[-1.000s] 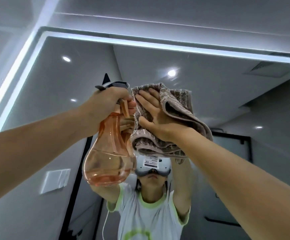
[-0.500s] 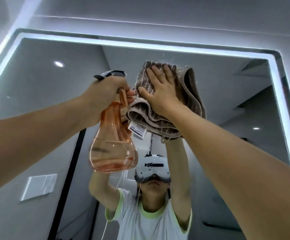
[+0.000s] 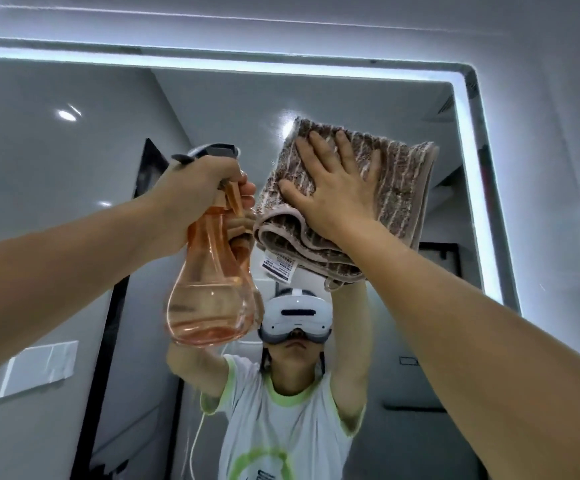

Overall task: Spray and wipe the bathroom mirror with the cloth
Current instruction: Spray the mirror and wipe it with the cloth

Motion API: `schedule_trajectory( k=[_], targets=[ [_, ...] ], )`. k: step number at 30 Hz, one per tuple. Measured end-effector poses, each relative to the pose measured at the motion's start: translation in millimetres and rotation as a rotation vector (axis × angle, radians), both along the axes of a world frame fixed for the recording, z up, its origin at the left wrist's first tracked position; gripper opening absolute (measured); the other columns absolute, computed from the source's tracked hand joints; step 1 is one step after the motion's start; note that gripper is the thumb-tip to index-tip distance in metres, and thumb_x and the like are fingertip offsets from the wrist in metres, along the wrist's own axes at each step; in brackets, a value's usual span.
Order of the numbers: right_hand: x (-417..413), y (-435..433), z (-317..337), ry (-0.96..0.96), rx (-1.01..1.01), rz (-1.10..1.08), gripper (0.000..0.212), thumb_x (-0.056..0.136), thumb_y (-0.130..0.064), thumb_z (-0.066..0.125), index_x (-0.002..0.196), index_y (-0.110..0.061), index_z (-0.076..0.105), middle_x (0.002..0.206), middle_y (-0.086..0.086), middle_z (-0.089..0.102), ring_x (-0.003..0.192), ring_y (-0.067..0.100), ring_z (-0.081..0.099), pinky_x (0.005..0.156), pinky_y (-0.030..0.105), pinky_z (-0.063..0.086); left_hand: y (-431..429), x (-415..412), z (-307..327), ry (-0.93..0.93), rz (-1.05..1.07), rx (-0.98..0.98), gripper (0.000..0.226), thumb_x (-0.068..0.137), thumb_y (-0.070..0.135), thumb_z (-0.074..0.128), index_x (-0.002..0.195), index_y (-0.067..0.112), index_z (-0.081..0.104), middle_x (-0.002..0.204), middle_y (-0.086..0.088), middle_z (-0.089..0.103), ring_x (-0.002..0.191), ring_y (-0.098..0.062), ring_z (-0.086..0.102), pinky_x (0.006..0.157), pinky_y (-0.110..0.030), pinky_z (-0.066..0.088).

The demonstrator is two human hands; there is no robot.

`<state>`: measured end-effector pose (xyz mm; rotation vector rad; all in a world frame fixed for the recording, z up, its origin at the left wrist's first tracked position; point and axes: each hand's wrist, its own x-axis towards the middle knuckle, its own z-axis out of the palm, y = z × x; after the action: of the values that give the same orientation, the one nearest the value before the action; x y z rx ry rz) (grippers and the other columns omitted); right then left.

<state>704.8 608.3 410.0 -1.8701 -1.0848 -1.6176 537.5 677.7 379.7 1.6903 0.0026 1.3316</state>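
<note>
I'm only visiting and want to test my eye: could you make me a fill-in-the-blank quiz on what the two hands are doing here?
1. The left hand grips a clear orange spray ____ by its neck.
2. The right hand presses a folded, striped ____ flat against the mirror.
3. The person reflected in the mirror wears a white ____ over the eyes.

Missing words: bottle; cloth; headset.

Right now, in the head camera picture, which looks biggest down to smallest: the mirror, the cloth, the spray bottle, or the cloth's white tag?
1. mirror
2. cloth
3. spray bottle, about as tall as the cloth but narrower
4. white tag, by far the smallest
</note>
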Motion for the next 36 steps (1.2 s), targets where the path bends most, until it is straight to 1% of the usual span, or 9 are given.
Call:
schedule_trajectory(
  k=[5,13,17,20,22,25,30,33,36],
  targets=[
    [-2,3,-28,0.031,-0.018,-0.003,0.07,0.087,-0.069,0.014,0.144,-0.036,-0.01,0.154,-0.01,-0.015,0.139,0.017,-0.021,0.11,0.048,-0.016,-5,-7,-24,-0.001,-0.038,-0.036,0.012,0.081,0.011,0.048,0.078,0.007,0.06,0.072,-0.004,0.067,0.076,-0.018,0.066,0.08,-0.033,0.057],
    [-43,51,-97,0.012,-0.052,0.02,0.071,0.085,-0.07,0.013,0.143,-0.036,-0.011,0.154,-0.009,-0.016,0.139,0.018,-0.022,0.112,0.048,-0.013,24,-47,-86,0.076,0.003,-0.12,0.023,0.089,0.001,0.04,0.07,0.006,0.051,0.048,0.0,0.064,0.055,-0.012,0.062,0.053,-0.021,0.054],
    [-55,63,-125,0.048,-0.017,0.011,0.074,0.084,-0.072,0.015,0.145,-0.035,-0.006,0.155,-0.008,-0.012,0.14,0.019,-0.017,0.111,0.048,-0.012,37,-63,-123,0.146,-0.031,-0.116,0.036,0.093,-0.004,0.029,0.062,0.008,0.043,0.064,-0.007,0.048,0.06,-0.013,0.049,0.053,-0.021,0.048],
    [-67,71,-163,0.056,-0.033,0.012,0.081,0.08,-0.076,0.016,0.145,-0.033,-0.006,0.155,-0.007,-0.01,0.141,0.021,-0.014,0.11,0.049,-0.012,53,-67,-158,0.187,-0.026,-0.13,0.039,0.091,-0.004,0.031,0.059,0.008,0.048,0.04,0.002,0.056,0.044,-0.006,0.057,0.043,-0.014,0.047],
    [-75,75,-194,0.062,-0.069,0.025,0.083,0.08,-0.077,0.019,0.146,-0.032,-0.004,0.156,-0.005,-0.008,0.142,0.022,-0.012,0.11,0.049,-0.011,62,-70,-184,0.194,-0.017,-0.177,0.028,0.089,0.0,0.04,0.065,0.009,0.049,0.045,0.004,0.06,0.054,-0.008,0.059,0.052,-0.017,0.051],
    [-80,79,-247,0.072,-0.11,0.039,0.085,0.079,-0.077,0.023,0.146,-0.031,-0.003,0.156,-0.004,-0.004,0.142,0.022,-0.008,0.109,0.046,-0.014,74,-71,-219,0.214,-0.004,-0.135,0.009,0.068,0.015,0.054,0.065,0.018,0.062,0.061,0.004,0.07,0.066,-0.009,0.068,0.063,-0.023,0.055],
    [-82,81,-316,0.063,-0.137,0.051,0.082,0.08,-0.074,0.029,0.146,-0.028,0.01,0.155,-0.001,0.013,0.139,0.019,0.001,0.11,0.042,-0.01,69,-75,-262,0.226,0.004,-0.143,0.011,0.07,0.018,0.056,0.069,0.022,0.066,0.076,0.001,0.07,0.078,-0.016,0.066,0.08,-0.039,0.05],
    [-81,81,-340,0.066,-0.156,0.039,0.081,0.081,-0.073,0.026,0.145,-0.027,0.011,0.155,0.001,0.014,0.139,0.019,0.003,0.109,0.042,-0.009,67,-80,-280,0.191,0.009,-0.149,0.012,0.073,0.016,0.058,0.069,0.021,0.068,0.076,-0.005,0.068,0.08,-0.026,0.06,0.08,-0.049,0.047],
    [-77,78,-364,0.048,-0.18,0.057,0.079,0.081,-0.072,0.027,0.145,-0.028,0.013,0.152,-0.004,0.011,0.14,0.021,0.005,0.11,0.043,-0.007,65,-84,-293,0.155,0.046,-0.112,0.018,0.07,0.014,0.056,0.067,0.025,0.07,0.076,-0.006,0.068,0.082,-0.031,0.06,0.089,-0.06,0.044]
  ],
)
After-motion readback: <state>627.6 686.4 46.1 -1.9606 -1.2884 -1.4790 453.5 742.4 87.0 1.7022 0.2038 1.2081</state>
